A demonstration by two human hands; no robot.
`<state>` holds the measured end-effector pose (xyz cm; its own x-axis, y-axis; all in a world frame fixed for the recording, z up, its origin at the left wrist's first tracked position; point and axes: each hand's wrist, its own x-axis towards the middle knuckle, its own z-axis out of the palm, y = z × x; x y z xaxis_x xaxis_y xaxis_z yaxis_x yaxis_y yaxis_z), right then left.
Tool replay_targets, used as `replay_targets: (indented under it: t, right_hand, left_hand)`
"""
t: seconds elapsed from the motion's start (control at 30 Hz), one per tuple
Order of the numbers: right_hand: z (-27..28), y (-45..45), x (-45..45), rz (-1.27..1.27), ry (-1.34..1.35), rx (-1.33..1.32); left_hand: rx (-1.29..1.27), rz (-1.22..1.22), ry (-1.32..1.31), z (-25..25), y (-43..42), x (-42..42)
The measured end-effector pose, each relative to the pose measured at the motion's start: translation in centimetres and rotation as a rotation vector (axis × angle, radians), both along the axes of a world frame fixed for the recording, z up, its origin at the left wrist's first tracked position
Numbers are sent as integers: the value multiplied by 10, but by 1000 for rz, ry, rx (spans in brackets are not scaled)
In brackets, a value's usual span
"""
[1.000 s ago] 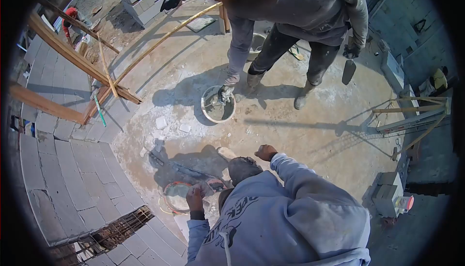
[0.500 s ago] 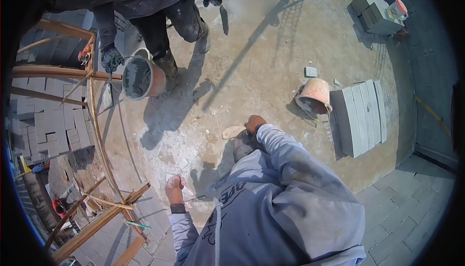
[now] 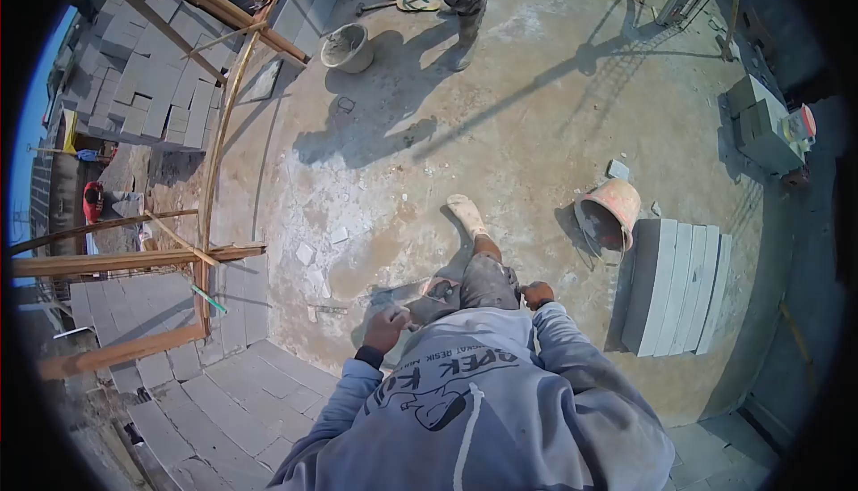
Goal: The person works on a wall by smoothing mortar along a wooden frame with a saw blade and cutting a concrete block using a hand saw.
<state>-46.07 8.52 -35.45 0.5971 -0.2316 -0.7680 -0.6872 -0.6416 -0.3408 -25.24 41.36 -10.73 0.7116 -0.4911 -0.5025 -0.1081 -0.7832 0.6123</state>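
Concrete floor spreads around the person; a row of grey blocks stands on it to the right, an orange bucket tipped over just beside them. Left hand and right hand look loosely curled at the sides; I can't tell whether either holds anything.

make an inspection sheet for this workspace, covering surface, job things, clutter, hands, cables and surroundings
Surface: brownish floor with whitish patches
Job's things: orange bucket, apparently on its side, near stacked pale blocks; pale bucket farther off holds grey material
Clutter: pale fragments and a yellowish sandal on the floor
Hands: left hand and right hand beside the body, grips unclear
Cables: nothing seen
Surroundings: wooden frame at left; another person ahead
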Motion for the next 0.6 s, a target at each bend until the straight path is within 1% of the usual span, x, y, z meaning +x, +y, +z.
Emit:
replay_targets:
  t: [0.03, 0.1, 0.13, 0.23, 0.3, 0.33, 0.37, 0.43, 0.47, 0.5, 0.53, 0.6]
  right_hand:
    - [1, -8, -11, 130, -5, -13]
    - [-14, -21, -29, -334, 161, 67]
    - [-12, -33, -33, -350, 157, 84]
    - [-3, -68, -23, -376, 176, 143]
    - [50, -87, 8, -367, 217, 188]
    - [72, -95, 26, -349, 163, 196]
    - [52, -110, 39, -319, 113, 191]
    - [62, -127, 74, -281, 25, 181]
    - [66, -138, 89, -390, 83, 111]
    - [51, -154, 101, -386, 41, 164]
    - [25, -174, 112, -74, -141, 3]
    - [25, -199, 150, 136, -330, -185]
  left_hand:
    - [23, 90, 54, 5, 10, -18]
    - [66, 260, 184, 15, 30, -53]
    - [54, 320, 203, 14, 40, -61]
    - [142, 383, 113, 22, 45, -60]
    - [27, 553, 67, 23, 31, -53]
    - [-37, 603, 71, 23, 21, -53]
    - [-106, 629, 61, 23, 8, -42]
    - [-202, 676, 55, 17, -14, -25]
    - [-223, 702, 65, 11, -21, -26]
    - [-247, 726, 77, 7, -30, -26]
    - [-165, 698, 77, 39, -48, -19]
    - [-237, 734, 128, 35, -55, -23]
